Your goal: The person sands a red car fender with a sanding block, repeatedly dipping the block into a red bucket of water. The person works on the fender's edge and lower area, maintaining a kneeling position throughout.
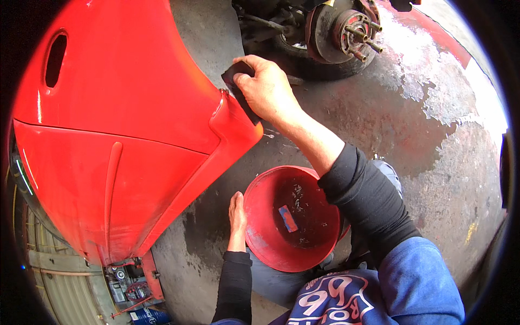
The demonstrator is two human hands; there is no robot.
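My right hand is closed on a dark sheet of sandpaper, thumb on top. It presses the sheet against the edge of a red car body panel, beside the wheel opening. My left hand lies with fingers stretched out along the outer left side of a red bucket. The bucket stands between my legs with dark liquid in it. A small red and blue block shows inside it, near bits of pale residue.
A bare wheel hub with protruding studs and a brake disc stands beyond my right hand. The concrete floor has wet patches and peeling paint. At lower left, a red-framed cart holds equipment beside the car, near a blue can.
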